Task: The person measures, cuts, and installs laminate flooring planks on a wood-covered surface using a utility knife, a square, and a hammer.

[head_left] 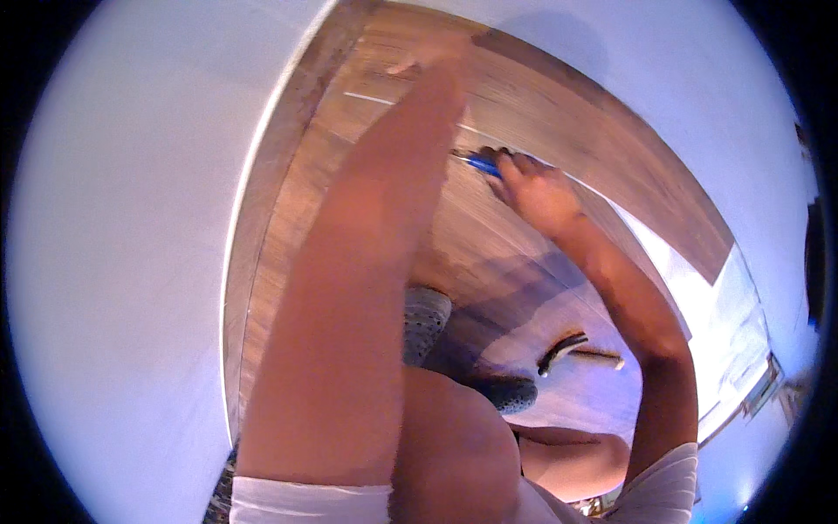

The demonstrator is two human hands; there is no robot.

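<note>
My left arm reaches far forward, and my left hand (pixel 439 51) rests on the wood-look floorboards near the far wall, thumb stretched out to the side. It looks flat and holds nothing I can see, though its outline is blurred. My right hand (pixel 534 192) is closed around a blue-handled tool (pixel 483 165) with a narrow tip that points left. That tip is close to the floorboards (pixel 497 223), just on the near side of a pale gap (pixel 489 136) between boards. My left forearm hides part of the floor beside the tip.
White walls (pixel 131 227) stand to the left and beyond the boards. A hammer (pixel 576 351) lies on the floor near my knees, beside my dark perforated shoes (pixel 425 319). White underlay (pixel 698 306) shows at the right, past the boards' ends.
</note>
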